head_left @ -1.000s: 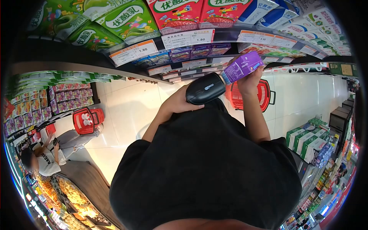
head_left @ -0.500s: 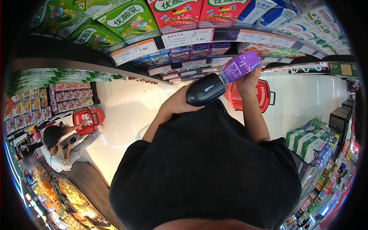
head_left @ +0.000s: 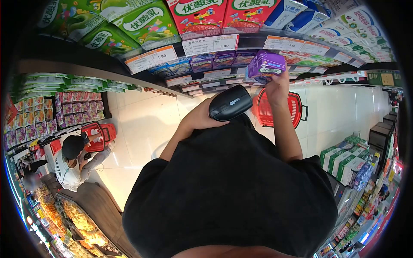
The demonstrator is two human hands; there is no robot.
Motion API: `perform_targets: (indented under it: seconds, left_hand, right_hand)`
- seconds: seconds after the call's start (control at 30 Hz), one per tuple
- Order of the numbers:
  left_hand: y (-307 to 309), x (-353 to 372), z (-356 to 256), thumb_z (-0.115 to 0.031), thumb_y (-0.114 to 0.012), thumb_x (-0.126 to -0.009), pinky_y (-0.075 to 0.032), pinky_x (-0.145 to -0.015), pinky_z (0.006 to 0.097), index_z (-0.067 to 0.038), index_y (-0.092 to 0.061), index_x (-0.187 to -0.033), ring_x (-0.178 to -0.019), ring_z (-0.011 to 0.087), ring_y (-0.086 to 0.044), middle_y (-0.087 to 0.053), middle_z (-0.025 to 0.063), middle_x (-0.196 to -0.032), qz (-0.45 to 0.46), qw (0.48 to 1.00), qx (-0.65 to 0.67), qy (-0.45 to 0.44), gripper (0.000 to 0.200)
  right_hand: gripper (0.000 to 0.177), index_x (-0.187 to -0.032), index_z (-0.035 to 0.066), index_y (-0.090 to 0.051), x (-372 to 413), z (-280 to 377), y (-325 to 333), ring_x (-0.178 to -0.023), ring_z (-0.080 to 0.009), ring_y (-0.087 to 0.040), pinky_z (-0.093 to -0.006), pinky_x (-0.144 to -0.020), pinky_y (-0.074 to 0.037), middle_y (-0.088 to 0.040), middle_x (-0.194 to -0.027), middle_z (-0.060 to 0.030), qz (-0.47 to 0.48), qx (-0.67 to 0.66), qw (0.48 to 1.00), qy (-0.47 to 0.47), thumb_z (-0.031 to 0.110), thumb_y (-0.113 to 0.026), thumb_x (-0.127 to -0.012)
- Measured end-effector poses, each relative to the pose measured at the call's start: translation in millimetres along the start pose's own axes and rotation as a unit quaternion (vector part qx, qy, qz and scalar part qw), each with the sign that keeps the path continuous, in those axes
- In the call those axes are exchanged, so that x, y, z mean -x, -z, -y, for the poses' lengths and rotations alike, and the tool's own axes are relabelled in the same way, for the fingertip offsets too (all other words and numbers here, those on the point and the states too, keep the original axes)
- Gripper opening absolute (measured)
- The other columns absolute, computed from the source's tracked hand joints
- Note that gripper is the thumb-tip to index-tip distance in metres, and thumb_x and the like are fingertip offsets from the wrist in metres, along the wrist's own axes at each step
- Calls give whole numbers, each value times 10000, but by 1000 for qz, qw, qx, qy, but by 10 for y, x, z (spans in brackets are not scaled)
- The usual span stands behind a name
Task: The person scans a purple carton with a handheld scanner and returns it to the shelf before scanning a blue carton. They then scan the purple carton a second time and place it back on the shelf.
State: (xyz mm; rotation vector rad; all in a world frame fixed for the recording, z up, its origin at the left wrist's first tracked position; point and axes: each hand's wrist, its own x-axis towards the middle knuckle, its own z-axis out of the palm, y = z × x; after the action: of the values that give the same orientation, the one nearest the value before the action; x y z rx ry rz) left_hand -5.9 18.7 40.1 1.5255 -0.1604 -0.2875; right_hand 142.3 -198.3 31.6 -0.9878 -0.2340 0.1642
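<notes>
My left hand [head_left: 201,113] is wrapped round a black handheld barcode scanner [head_left: 231,103], held in front of my chest. My right hand [head_left: 278,90] grips a purple drink carton [head_left: 267,65] from below and the right. The carton is raised in front of the lower shelves, its printed end turned towards me, and it stands apart from the scanner. Most of my right fingers are hidden behind the carton. Beneath my right forearm, a red shopping basket [head_left: 291,108] rests on the floor.
Ahead, the top shelf carries green drink cartons [head_left: 148,23], red drink cartons [head_left: 200,17] and price tags [head_left: 211,44] along its edge. At left, a person [head_left: 73,161] crouches beside another red basket [head_left: 95,136]. Green-and-white boxes [head_left: 344,160] are stacked at right.
My right hand has turned the carton and drawn it away from the scanner, so a different face shows. The scanner has hardly moved. The person at left has shifted towards their basket.
</notes>
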Motion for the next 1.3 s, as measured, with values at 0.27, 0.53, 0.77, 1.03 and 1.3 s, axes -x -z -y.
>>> perform_targets:
  seconds: [0.27, 0.53, 0.77, 1.03, 1.3]
  left_hand:
    - [-2, 9, -4, -105, -784, -652, -405, -961, 319, 20, -396, -1346, -1100, 190, -545, -577, 139, -1199, 2, 1000, 7, 2, 805]
    - [-15, 22, 11, -107, -788, -655, -401, -967, 320, 18, -415, -1325, -1109, 192, -541, -575, 141, -1193, -3, 1000, 6, 11, 776]
    - [-40, 2, 26, -101, -786, -664, -400, -966, 317, 18, -421, -1316, -1108, 185, -538, -577, 135, -1188, 3, 1000, 10, 6, 756]
    - [-54, 1, 15, -96, -783, -667, -401, -960, 314, 20, -424, -1312, -1099, 177, -539, -584, 129, -1179, 9, 1000, 5, 0, 747]
    - [-71, -22, 61, -109, -778, -676, -406, -949, 311, 21, -439, -1290, -1077, 177, -547, -595, 132, -1155, 8, 1000, 3, -3, 713]
  right_hand:
    - [622, -1276, -25, -398, -137, 46, -10, -1071, -249, -544, -400, -961, -421, -541, -1153, -142, -6, 11, 1000, 28, -20, -406, -655]
    - [584, -1281, -19, -387, -274, -15, -73, -1089, -273, -527, -429, -972, -405, -524, -1179, -147, -47, -50, 994, 86, -17, -404, -698]
    - [676, -1353, 15, -344, -431, -120, -402, -1091, -236, -515, -388, -964, -407, -504, -1211, -124, -40, 15, 994, 100, -98, -399, -689]
    - [284, -1024, 0, -605, -510, -444, -790, -810, -121, -542, -255, -730, -439, -608, -949, -58, -56, 56, 997, -5, -73, -454, -796]
    - [214, -1002, 1, -622, -535, -494, -850, -839, -110, -540, -257, -742, -447, -604, -961, -39, -71, 42, 996, 25, -43, -496, -834]
